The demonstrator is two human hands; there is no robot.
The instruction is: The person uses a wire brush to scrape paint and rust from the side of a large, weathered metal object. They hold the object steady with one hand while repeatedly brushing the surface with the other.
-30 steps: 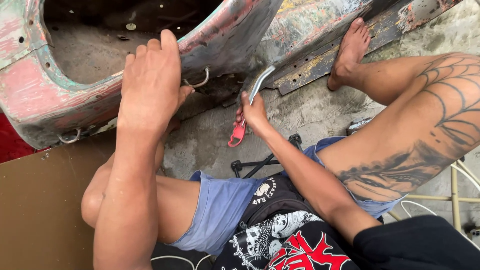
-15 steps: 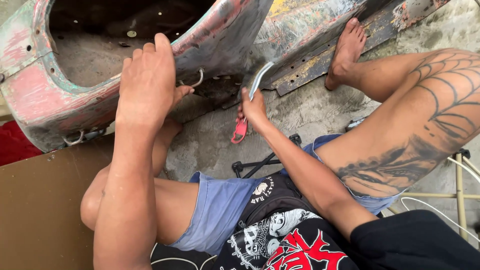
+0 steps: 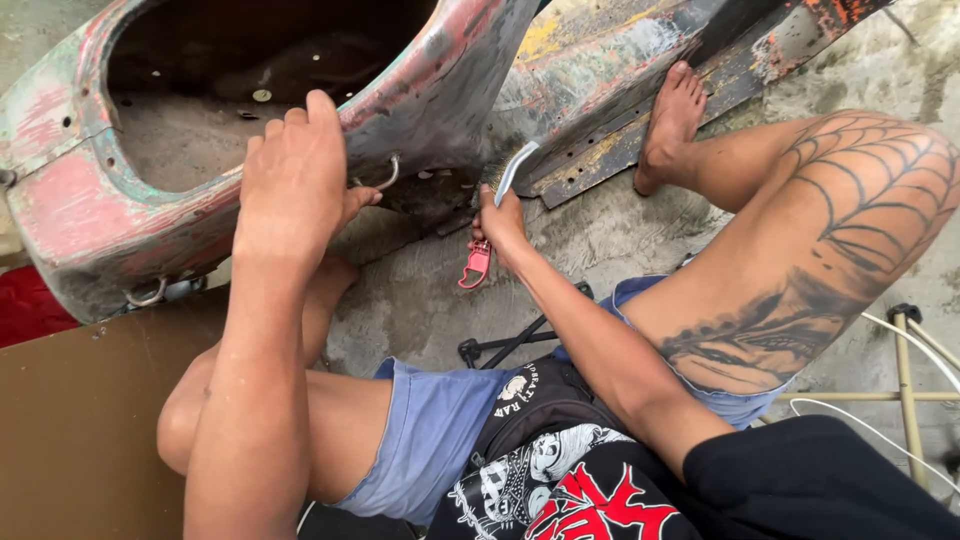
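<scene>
Left hand (image 3: pixel 295 185) draped over the rusty scooter body's (image 3: pixel 90 215) rim, fingers curled on its edge. Right hand (image 3: pixel 500 222) just right of that shell, fingers wrapped around a wire brush (image 3: pixel 505 180), red handle (image 3: pixel 475 265) pointing down, bristles against the shell's underside.

An informal repair yard: bare concrete floor (image 3: pixel 420 300), a rusty stripped vehicle body shell (image 3: pixel 90 200), scrap metal panels (image 3: pixel 640 80).

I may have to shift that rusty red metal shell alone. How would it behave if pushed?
The shell looks like stiff sheet metal, so it would likely slide or rock as one piece. Its rounded underside may let it tip; the left hand grips its rim. The worn, flaking rim could be sharp to bare hands.
</scene>
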